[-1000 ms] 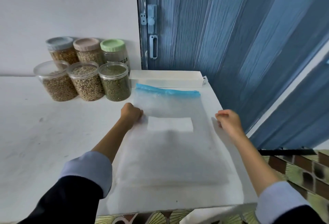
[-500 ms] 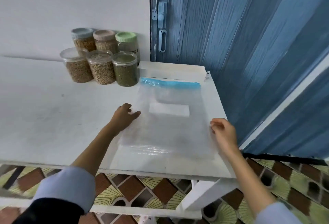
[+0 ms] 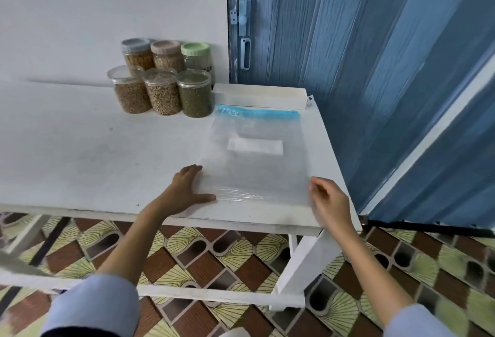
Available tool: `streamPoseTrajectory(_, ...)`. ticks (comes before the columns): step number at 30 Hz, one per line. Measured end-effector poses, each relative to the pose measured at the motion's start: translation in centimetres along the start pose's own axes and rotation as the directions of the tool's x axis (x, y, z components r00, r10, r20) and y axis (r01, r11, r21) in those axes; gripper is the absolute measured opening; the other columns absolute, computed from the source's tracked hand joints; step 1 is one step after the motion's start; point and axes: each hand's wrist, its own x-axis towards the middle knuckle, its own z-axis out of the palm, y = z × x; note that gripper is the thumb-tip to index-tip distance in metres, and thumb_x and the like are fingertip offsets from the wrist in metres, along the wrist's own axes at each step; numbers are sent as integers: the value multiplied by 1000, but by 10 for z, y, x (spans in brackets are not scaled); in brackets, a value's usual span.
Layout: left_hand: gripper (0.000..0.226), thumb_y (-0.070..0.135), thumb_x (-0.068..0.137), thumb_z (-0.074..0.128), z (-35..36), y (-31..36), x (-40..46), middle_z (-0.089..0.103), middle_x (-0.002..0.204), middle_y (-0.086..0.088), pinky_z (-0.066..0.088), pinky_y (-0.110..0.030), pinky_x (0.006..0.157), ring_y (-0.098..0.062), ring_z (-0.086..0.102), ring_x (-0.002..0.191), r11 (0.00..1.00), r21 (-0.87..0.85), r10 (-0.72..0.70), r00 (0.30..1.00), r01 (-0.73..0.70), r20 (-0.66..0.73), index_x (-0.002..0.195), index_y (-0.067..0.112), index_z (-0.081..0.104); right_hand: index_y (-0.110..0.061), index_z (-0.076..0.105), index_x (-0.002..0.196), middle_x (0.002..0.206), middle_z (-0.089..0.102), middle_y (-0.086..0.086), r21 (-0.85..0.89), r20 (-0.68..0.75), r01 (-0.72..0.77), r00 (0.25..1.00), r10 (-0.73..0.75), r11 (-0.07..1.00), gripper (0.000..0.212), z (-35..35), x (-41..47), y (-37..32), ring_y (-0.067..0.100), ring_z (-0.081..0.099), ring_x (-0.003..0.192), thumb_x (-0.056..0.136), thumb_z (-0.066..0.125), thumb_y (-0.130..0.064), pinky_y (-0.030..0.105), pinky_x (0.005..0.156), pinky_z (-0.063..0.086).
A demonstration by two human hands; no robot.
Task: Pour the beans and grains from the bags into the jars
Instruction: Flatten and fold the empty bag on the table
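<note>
The bag's [image 3: 257,160] transparent near edge is hard to trace against the white table [image 3: 80,154]. The bag lies flat at the table's right end, long axis near-to-far, blue zip seal at the far end. Left hand [image 3: 187,189]: flat, fingers spread, pressing the near-left corner. Right hand [image 3: 328,202]: grip on the near-right edge cannot be confirmed.

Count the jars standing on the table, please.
6, against the wall in two rows: front, lidless jars; back, lidded jars. None seems hidden.
</note>
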Motion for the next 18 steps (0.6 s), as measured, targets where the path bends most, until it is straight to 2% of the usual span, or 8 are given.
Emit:
streamPoseTrajectory(5,62,27,85,68,-3,-12,-1,34,151,-6,35,-37,109,-27,43,129,998,7,64,990,-64,-124,140,14,43,-4,54,131,138,50,4,8,37,49,998,-49,999,41,2,-12,0,15,45,130,93,59,-16,33,111,36)
streamPoseTrajectory(8,51,23,85,68,-6,-15,-5,40,147,-5,40,-32,98,-27,52,117,993,-27,108,978,-114,-177,134,18,53,-5,53,132,142,46,2,-9,89,60,994,-59,998,43,2,-17,-1,12,41,133,93,60,-19,32,112,33)
streamPoseTrajectory(10,47,21,86,68,-7,-16,-8,41,146,-5,40,-31,98,-26,51,120,988,-35,144,974,-152,-177,131,19,56,-4,54,131,142,47,2,-30,95,72,993,-69,997,43,3,-20,-3,14,42,133,92,61,-19,33,112,34)
streamPoseTrajectory(12,44,20,86,67,-7,-17,-10,43,146,-6,40,-34,102,-27,48,124,983,-24,175,969,-182,-172,129,19,58,-5,55,130,141,48,3,-87,98,97,991,-89,991,43,4,-21,-5,16,43,132,90,62,-19,29,109,34)
streamPoseTrajectory(14,41,18,87,66,-7,-18,-10,45,144,-7,38,-32,103,-27,50,123,983,-36,170,966,-180,-197,127,15,60,-5,54,131,140,47,3,-164,126,137,985,-117,977,47,4,-21,-6,15,42,132,89,65,-21,23,106,31)
streamPoseTrajectory(18,43,12,85,68,-4,-19,-13,52,138,-8,41,-20,93,-24,59,110,977,-143,116,955,-159,-272,127,11,59,-3,53,132,142,47,5,-240,141,174,980,-143,955,52,7,-20,-7,17,40,133,86,69,-21,22,107,28)
